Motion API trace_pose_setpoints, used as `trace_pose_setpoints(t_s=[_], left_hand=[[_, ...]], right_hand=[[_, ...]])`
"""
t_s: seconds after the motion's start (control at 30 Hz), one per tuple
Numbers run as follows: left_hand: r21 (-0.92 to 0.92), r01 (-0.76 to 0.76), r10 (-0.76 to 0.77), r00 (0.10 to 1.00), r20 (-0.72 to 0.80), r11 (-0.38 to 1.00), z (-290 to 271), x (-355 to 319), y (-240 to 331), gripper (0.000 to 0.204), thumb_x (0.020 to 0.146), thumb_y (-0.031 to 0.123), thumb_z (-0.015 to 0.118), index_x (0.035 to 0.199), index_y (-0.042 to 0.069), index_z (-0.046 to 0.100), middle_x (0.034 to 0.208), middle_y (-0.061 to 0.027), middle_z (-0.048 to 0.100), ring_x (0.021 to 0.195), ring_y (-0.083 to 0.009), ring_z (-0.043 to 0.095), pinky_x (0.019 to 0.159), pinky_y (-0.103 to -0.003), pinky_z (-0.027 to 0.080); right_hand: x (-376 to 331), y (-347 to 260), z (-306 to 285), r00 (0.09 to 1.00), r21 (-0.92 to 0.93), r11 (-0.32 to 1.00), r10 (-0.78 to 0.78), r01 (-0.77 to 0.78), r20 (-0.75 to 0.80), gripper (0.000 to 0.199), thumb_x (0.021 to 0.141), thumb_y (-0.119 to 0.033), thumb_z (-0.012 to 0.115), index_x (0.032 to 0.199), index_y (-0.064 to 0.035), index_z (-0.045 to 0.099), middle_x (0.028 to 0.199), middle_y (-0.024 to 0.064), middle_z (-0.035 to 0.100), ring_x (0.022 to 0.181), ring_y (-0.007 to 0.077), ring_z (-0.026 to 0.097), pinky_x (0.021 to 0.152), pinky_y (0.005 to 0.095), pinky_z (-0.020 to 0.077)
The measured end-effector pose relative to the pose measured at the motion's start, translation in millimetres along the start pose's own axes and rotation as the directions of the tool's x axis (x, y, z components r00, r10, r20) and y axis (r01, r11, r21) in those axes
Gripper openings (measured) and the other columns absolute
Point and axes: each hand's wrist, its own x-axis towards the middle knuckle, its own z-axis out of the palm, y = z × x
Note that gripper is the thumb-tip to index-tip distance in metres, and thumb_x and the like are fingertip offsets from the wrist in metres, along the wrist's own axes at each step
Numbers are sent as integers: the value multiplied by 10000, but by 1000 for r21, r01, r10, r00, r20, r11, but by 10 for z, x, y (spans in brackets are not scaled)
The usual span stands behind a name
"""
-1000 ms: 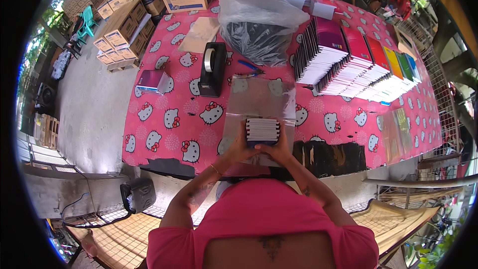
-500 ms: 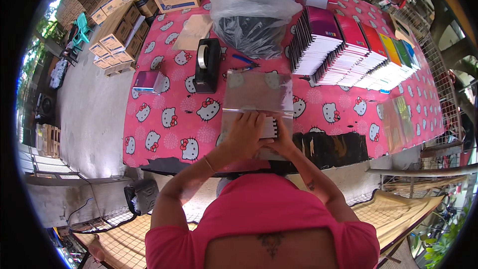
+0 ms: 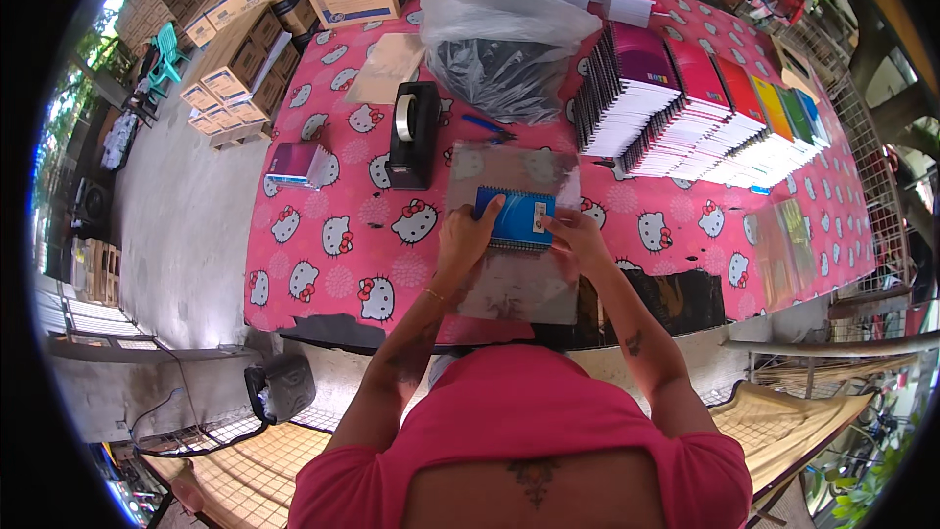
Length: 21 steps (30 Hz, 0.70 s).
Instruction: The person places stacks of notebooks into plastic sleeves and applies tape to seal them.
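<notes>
Two hands on one blue spiral notebook [image 3: 516, 218], lying flat on clear plastic sheet [image 3: 514, 235] near front edge of pink-clothed surface [image 3: 333, 235]. Long axis runs left-right across person; spiral binding along far edge. Left hand [image 3: 465, 235] pinches left short end, fingers curled over it; right hand [image 3: 578, 235] grips right end (thumb partly hidden). Notebook sits between hands, equally near both. Black tape dispenser [image 3: 413, 132] further out to left; row of upright notebooks [image 3: 705, 118] far right.
</notes>
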Motion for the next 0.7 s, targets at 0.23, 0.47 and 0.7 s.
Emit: trace_pose_setpoints(t_s=[0.23, 0.47, 0.7], left_hand=[[-133, 61, -62, 998, 3, 989, -116, 21, -75, 722, 902, 678, 535, 930, -21, 713, 859, -217, 702, 874, -391, 686, 794, -459, 505], [-350, 162, -160, 987, 34, 923, -27, 21, -388, 542, 923, 542, 589, 984, 18, 713, 859, -185, 708, 861, -336, 698, 795, -430, 511], [-129, -494, 510, 818, 267, 860, -499, -621, -792, 133, 872, 182, 711, 949, 79, 678, 840, -73, 654, 744, -222, 634, 693, -380, 506]], right_hand=[[-72, -40, 79, 966, -291, 954, -7, -71, -260, 582, 877, -387, 772, 1264, 13, 603, 1070, 78, 693, 869, 129, 665, 713, 245, 544], [-65, 97, -58, 992, -79, 997, 14, -24, -124, 485, 907, -364, 736, 1212, -2, 626, 1051, 68, 687, 893, 125, 655, 722, 269, 545], [-830, 284, -126, 805, -788, 178, -216, 589, 553, 276, 835, -165, 754, 1091, -100, 674, 910, 49, 670, 878, 261, 681, 760, 385, 528]])
